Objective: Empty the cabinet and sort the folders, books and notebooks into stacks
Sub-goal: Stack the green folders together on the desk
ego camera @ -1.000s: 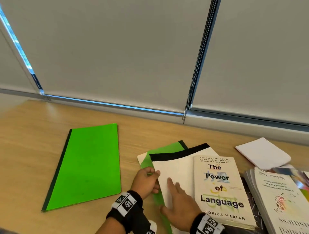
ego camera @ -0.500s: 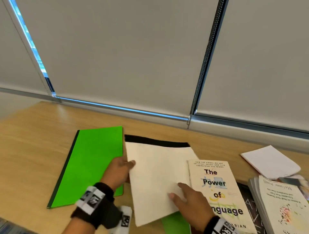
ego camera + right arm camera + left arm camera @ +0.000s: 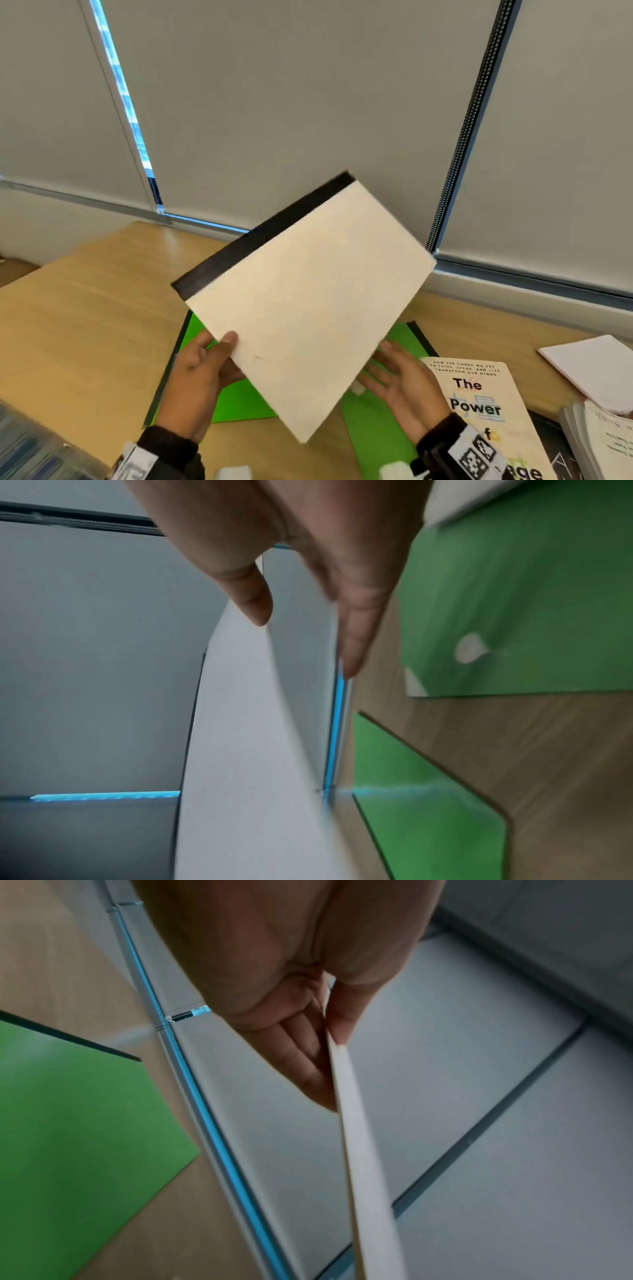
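A cream folder (image 3: 305, 308) with a black spine is up in the air, tilted, above the wooden table (image 3: 85, 325). My left hand (image 3: 219, 356) pinches its lower left edge, thumb on top and fingers beneath; the left wrist view shows that left hand (image 3: 322, 1047) on the thin cream folder edge (image 3: 363, 1164). My right hand (image 3: 397, 380) lies palm up with straight fingers under the folder's right edge. In the right wrist view, the right hand (image 3: 308, 601) has thumb and fingers either side of the cream folder (image 3: 246, 750); contact is unclear. Two green folders (image 3: 239, 401) (image 3: 376, 421) lie flat below.
The book "The Power of Language" (image 3: 479, 411) lies to the right of the green folders. Beyond it are a white notebook (image 3: 596, 370) and a stack of books (image 3: 599, 442). Grey window blinds (image 3: 308, 102) run along the table's far edge.
The cream folder has come up off the table and tilted in my left hand. My right hand, which pressed on it, has turned palm up beneath its edge.
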A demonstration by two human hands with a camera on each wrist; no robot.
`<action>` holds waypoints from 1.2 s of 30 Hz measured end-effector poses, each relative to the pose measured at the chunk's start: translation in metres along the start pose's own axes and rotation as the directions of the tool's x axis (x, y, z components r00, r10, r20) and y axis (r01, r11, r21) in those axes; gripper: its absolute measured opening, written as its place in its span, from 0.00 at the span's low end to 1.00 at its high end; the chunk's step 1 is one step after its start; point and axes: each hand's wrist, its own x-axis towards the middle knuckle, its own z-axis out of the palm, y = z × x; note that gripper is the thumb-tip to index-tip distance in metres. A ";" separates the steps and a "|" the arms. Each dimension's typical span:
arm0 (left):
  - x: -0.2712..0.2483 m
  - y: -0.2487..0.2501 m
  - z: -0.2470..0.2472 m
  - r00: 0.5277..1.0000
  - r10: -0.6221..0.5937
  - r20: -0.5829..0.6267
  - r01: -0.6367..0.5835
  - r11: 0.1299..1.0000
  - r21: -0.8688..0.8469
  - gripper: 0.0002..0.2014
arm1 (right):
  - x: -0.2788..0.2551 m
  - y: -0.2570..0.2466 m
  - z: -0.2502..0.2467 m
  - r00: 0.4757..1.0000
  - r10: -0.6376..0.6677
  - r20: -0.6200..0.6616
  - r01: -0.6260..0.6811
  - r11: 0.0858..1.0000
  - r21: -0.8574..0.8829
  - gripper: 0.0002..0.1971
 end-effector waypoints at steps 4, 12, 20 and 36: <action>-0.016 -0.021 -0.003 0.994 -0.103 0.043 0.103 0.995 0.001 0.36 | 0.004 -0.023 0.019 0.971 -0.231 0.070 0.237 0.966 -0.104 0.13; -0.006 -0.004 -0.023 0.993 -0.091 0.070 0.097 0.992 -0.085 0.18 | 0.011 -0.046 0.012 0.856 -0.402 0.326 0.515 0.728 -0.453 0.22; -0.004 -0.028 0.021 0.985 -0.007 -0.171 0.012 1.000 0.026 0.13 | 0.006 -0.028 0.033 0.760 -0.559 0.332 0.554 0.290 -0.780 0.30; 0.028 -0.009 -0.005 0.968 -0.179 -0.174 0.109 0.930 -0.350 0.31 | -0.061 -0.146 0.070 0.644 -0.653 0.398 0.756 0.622 -0.203 0.11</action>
